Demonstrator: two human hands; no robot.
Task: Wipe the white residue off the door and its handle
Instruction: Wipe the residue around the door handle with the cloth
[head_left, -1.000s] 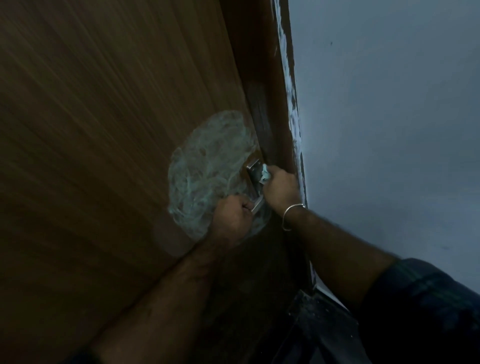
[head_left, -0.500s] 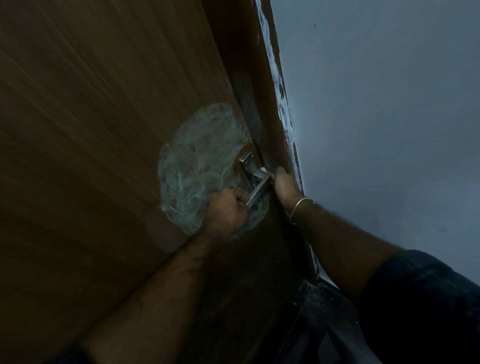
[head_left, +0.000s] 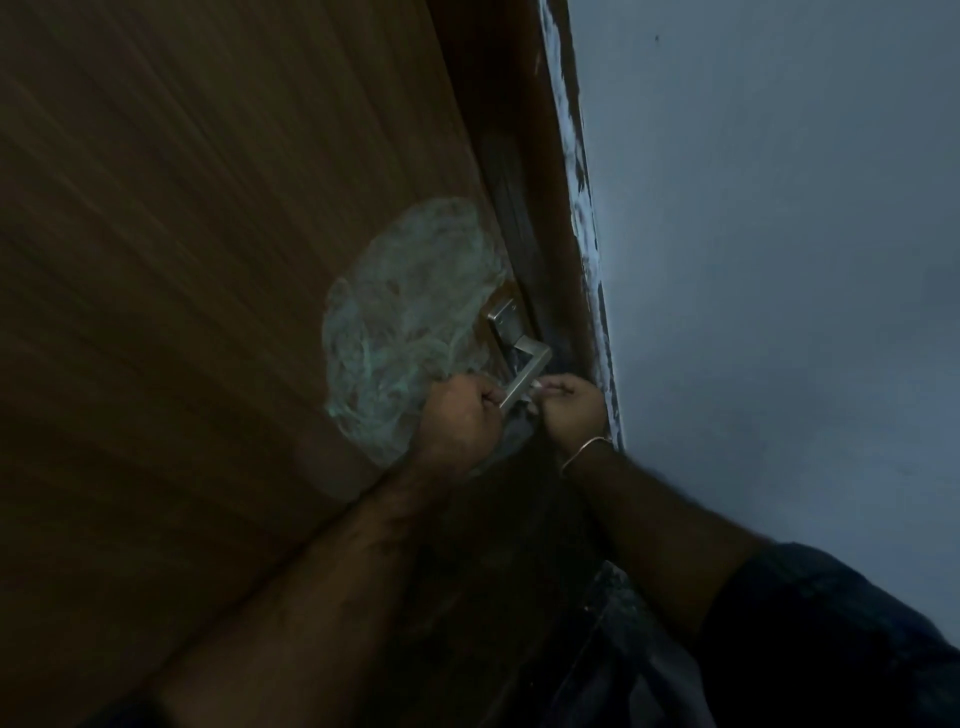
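Handle (head_left: 521, 358) ran diagonally, lower-left to upper-right | our left hand (head_left: 464, 415) gripped its lower end | right hand (head_left: 570, 404) curled just right, contents unclear | residue (head_left: 405, 322) smeared left of handle.

No readable text, labels or numbers anywhere.

Left hand (head_left: 460, 415) fisted, fingers curled round the handle (head_left: 524, 371) end; forearm extends up from lower left. Right hand (head_left: 569, 402) curled beside it, bangled wrist, forearm from lower right.
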